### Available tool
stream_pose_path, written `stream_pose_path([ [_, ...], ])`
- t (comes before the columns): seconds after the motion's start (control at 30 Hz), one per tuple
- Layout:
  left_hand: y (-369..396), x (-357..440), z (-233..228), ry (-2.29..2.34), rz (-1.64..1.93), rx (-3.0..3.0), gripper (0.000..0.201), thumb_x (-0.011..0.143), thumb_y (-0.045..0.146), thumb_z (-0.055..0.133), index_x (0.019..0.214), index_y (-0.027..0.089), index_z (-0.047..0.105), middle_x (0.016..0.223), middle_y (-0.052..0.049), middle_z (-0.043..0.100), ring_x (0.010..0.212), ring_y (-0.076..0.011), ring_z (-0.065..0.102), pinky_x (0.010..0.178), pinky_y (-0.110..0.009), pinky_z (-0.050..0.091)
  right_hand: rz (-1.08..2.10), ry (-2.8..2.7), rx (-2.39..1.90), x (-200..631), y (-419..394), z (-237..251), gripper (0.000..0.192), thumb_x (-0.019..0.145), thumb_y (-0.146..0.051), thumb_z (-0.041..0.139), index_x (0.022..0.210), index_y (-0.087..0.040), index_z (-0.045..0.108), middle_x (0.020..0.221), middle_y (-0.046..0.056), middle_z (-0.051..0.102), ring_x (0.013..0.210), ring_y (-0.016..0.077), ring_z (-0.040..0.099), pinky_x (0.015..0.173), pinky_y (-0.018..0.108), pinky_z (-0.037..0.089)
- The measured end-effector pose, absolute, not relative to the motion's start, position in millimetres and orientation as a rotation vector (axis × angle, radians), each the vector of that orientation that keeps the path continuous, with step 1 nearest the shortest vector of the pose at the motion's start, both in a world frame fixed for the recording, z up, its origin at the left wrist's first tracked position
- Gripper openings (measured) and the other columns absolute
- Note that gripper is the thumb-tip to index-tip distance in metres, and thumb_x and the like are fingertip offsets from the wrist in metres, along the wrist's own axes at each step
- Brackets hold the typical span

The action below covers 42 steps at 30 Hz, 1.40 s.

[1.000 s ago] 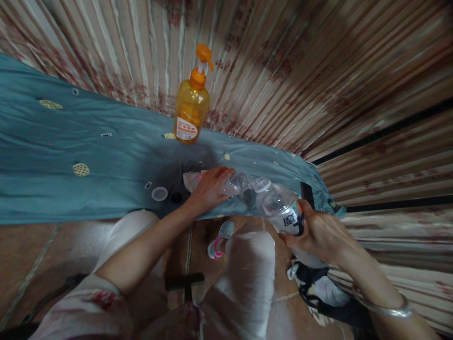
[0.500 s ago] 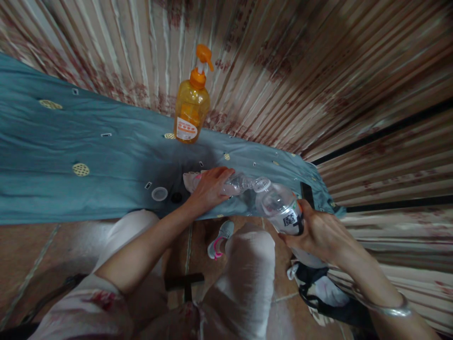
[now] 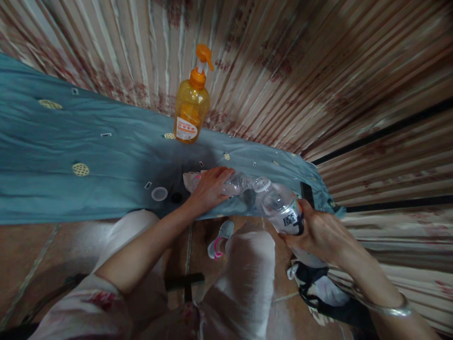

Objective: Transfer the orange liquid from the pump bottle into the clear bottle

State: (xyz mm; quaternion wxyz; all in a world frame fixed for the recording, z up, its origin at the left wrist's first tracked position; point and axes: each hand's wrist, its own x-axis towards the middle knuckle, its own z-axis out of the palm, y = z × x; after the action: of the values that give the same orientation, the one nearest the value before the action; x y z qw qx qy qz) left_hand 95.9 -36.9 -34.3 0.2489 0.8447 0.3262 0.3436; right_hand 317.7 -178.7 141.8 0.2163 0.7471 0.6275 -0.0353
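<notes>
left hand (image 3: 209, 188) closed around crinkled clear plastic bottle (image 3: 238, 183), lying on teal cloth-covered table (image 3: 106, 160). right hand (image 3: 318, 233) gripped larger clear bottle (image 3: 279, 208), qr-code label, tilted, mouths touching. orange pump bottle (image 3: 191, 101) stood far, label unreadable.

The worktop (image 3: 53, 156) wears a teal-blue cloth dotted with pale yellow latticed rounds and small white-and-dark rectangles. On it stands a pump bottle (image 3: 191, 101) of translucent amber-orange, its pump bright orange, its label white with red marks. The small bottle (image 3: 235, 183) is clear with a pinkish end; the larger bottle (image 3: 279, 208) is clear with a white label printed in black. A white cap (image 3: 159, 193) lies beside a dark one (image 3: 176, 198). The curtain (image 3: 300, 71) runs in cream and brown-red stripes. The shoe (image 3: 220, 238) is grey with pink.
</notes>
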Motion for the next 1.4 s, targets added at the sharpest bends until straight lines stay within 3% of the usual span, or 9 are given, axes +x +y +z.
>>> stream_pose_path([
  [1.4, -37.7, 95.5, -31.9, 0.892, 0.918, 2.294, 0.071, 0.074, 0.021, 0.076, 0.139, 0.022, 0.048, 0.141, -0.013, 0.059, 0.13, -0.0318, 0.057, 0.109, -0.054, 0.046, 0.022, 1.899, 2.041, 326.9, -183.9, 135.3, 0.05, 0.073, -0.053, 0.064, 0.108, -0.019, 0.054, 0.068, 0.007, 0.073, 0.069, 0.0321, 0.074, 0.055, 0.031, 0.037],
])
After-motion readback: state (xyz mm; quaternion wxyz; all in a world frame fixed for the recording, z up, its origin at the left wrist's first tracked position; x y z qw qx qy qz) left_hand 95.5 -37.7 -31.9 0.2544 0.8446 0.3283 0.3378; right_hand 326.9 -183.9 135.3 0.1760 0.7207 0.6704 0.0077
